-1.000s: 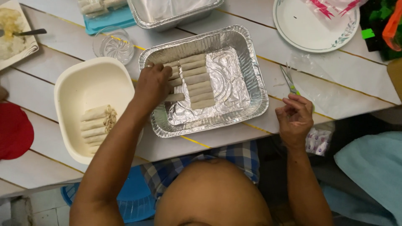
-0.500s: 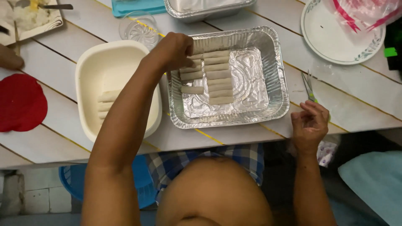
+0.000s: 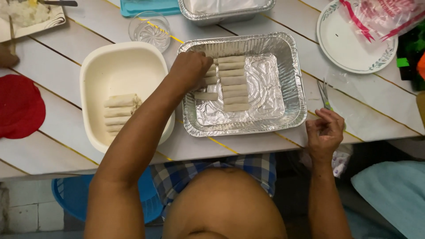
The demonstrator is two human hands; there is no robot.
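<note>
While its fingers curl down together onto the thin pale rolls, the left hand reaches into the foil tray, seemingly to line them up in neat rows; whether it grips one I cannot tell. The right hand rests at the surface edge, fingers loosely bent, holding nothing, near small scissors. More rolls lie in the cream tub beside the tray.

Bare foil tray floor right of rolls, glass crowding left rim
</note>
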